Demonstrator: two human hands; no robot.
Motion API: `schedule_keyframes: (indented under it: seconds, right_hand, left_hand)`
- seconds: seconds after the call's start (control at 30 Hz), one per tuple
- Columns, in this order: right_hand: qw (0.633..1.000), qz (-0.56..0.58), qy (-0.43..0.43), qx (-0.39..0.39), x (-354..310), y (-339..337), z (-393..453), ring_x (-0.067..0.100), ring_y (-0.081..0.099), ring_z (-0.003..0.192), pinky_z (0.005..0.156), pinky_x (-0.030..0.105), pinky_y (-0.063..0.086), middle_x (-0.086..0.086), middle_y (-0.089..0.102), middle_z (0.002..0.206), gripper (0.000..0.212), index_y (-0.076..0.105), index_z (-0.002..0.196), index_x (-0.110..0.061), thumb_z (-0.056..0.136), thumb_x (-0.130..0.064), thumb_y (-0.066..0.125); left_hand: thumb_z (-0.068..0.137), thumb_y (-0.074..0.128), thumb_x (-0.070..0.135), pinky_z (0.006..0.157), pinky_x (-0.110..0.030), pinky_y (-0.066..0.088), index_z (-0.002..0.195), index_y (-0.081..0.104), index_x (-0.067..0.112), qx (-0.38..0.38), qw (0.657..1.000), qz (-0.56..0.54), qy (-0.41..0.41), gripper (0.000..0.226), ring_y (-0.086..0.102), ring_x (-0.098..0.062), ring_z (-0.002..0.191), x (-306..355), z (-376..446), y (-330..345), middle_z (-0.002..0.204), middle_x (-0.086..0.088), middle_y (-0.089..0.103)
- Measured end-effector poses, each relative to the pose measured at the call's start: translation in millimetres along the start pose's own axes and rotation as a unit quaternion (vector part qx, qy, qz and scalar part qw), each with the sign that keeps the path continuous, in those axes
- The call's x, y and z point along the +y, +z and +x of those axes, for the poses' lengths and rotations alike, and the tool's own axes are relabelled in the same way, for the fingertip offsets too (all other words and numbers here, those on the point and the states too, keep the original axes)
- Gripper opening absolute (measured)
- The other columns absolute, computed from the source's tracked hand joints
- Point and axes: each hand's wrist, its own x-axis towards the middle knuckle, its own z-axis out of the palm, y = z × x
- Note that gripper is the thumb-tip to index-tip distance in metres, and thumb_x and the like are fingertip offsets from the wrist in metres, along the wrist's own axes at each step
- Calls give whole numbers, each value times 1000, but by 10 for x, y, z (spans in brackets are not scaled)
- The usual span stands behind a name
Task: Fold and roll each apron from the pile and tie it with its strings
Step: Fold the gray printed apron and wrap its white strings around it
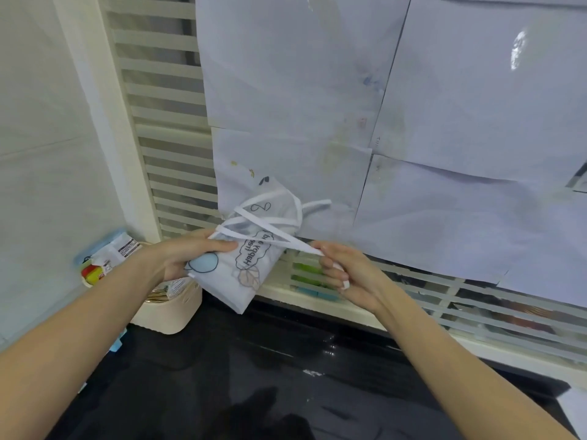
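A rolled white apron [244, 268] with printed cartoon shapes and lettering hangs in the air above the dark counter, tilted with its far end up. White strings [270, 222] cross over the roll several times, and a loose loop sticks out at its far right. My left hand [187, 258] grips the roll's left side, thumb on top. My right hand [343, 268] pinches the end of one string, pulled taut from the roll toward the right.
A glossy black counter [286, 376] lies below. A cream basket [165, 312] with packets stands at the left against the wall. Behind are a slatted white window frame [165, 122] and several sheets of paper [444, 122] stuck on the glass.
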Motion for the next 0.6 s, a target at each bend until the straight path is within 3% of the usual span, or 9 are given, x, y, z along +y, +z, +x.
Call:
schedule_keyframes:
  seconds: [0.03,0.1,0.17,0.27,0.37,0.43,0.5,0.6]
  right_hand:
    - [1000,-5,0,3,-4,-36,30,3,30,38,36,14,24,-3,48,55,17,61,104,-2,95,-6,46]
    - [999,-48,13,-1,17,-54,84,5,35,41,41,16,28,0,53,58,18,61,106,0,93,-2,48]
    - [997,-71,13,-26,23,0,113,6,39,45,50,19,30,2,59,62,13,61,97,0,92,0,49]
    - [998,-13,-4,-61,-25,72,128,7,40,49,54,20,34,2,59,66,9,62,86,-2,86,-6,53]
    - [1000,3,-16,-10,-141,-26,108,10,48,56,53,22,46,6,59,72,10,64,87,2,87,0,54]
    - [998,-42,-25,43,-235,-104,69,11,57,64,64,23,54,7,64,76,13,66,89,3,89,2,54]
    - [996,-46,-40,67,-339,-123,30,11,57,63,69,22,52,7,67,77,14,66,91,5,91,2,52]
    - [991,91,-61,74,-522,-130,29,10,40,50,50,18,44,3,52,56,15,60,89,2,94,-3,47]
  left_hand:
    - [28,95,43,76,-34,58,110,65,15,-9,1000,-11,7,91,70,-24,91,-4,4,9,105,-10,72]
    - [16,95,44,68,-32,59,104,67,15,-20,998,-52,33,96,71,-22,86,-6,29,70,103,-10,72]
    - [16,95,44,70,-35,59,96,72,17,-38,994,-85,58,87,71,-22,84,22,21,176,101,-10,72]
    - [18,94,46,67,-33,59,81,77,22,-66,990,-88,86,70,72,-20,81,76,-2,299,94,-7,74]
    - [32,93,46,62,-27,57,94,72,18,-29,993,-50,100,71,72,-19,82,153,23,267,100,-10,73]
    - [66,83,34,60,-21,55,100,67,17,35,995,19,94,41,70,-15,77,165,74,190,103,-10,71]
    - [84,68,25,62,-17,48,99,65,20,95,977,168,92,16,64,-9,79,138,143,113,101,-2,69]
    - [87,66,22,71,-21,43,102,64,18,84,921,360,122,16,61,-17,92,86,219,25,100,-1,65]
